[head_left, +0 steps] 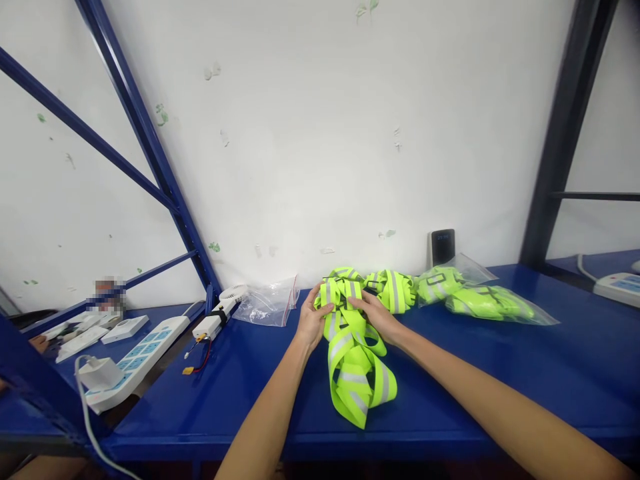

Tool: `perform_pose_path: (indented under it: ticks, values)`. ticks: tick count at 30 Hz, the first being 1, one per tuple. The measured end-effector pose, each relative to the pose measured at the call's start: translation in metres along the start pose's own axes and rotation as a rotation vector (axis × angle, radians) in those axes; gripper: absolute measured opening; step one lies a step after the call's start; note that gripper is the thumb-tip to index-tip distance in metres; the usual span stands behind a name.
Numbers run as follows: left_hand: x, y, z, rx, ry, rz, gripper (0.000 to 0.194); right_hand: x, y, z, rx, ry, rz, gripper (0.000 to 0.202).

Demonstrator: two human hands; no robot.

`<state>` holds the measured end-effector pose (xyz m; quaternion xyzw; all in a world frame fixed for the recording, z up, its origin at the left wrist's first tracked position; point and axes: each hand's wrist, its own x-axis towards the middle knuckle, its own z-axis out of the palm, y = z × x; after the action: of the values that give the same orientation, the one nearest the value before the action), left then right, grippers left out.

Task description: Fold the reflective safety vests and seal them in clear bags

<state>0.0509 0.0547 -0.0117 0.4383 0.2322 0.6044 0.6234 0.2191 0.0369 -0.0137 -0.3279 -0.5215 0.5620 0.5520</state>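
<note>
The person's left hand (311, 321) and right hand (379, 315) were both partly closed, thumbs in front, pinching a bundle of fluorescent reflective straps (349, 325) between them. Its loose loops spilled nearer than the hands, between the forearms, onto the blue tabletop (440, 393). A second strap bundle (396, 291) lay just beyond the right hand, with two bagged strap bundles (493, 303) farther right; a clear zip bag (267, 305) lay left of the left hand. The step in hand looked like gathering the straps compactly; the next move seemed to call for a firm pinch while the loops were drawn up
</note>
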Motion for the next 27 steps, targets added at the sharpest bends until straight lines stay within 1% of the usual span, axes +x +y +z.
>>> perform_pose_path:
  ticks: [2, 6, 9, 12, 17, 22, 25, 27]
  values:
    - [0.000, -0.002, -0.001, 0.011, -0.003, 0.001, 0.078, 0.000, 0.001, 0.000, -0.020, -0.021, -0.033, 0.041]
    - [-0.001, -0.002, -0.003, 0.008, -0.046, -0.010, 0.082, 0.001, 0.004, -0.001, -0.045, -0.063, -0.108, 0.044]
    - [-0.002, -0.003, -0.004, 0.018, -0.064, -0.052, 0.082, 0.001, 0.007, -0.002, -0.045, -0.036, -0.072, 0.047]
    - [-0.001, -0.006, -0.005, 0.031, -0.045, -0.063, 0.075, 0.002, 0.008, -0.005, -0.059, -0.014, -0.035, 0.047]
    - [0.004, -0.013, -0.008, 0.032, 0.021, -0.024, 0.069, 0.005, 0.008, -0.007, -0.045, -0.072, -0.066, 0.046]
    - [0.007, -0.016, -0.012, 0.080, 0.068, 0.015, 0.064, 0.005, 0.013, -0.001, 0.032, -0.005, -0.037, 0.046]
    - [0.010, -0.014, -0.013, 0.178, 0.107, 0.031, 0.055, 0.006, 0.019, 0.002, 0.107, 0.035, -0.037, 0.042]
    - [0.011, -0.011, -0.013, 0.205, 0.101, 0.018, 0.049, 0.006, 0.022, 0.003, 0.121, 0.063, -0.056, 0.039]
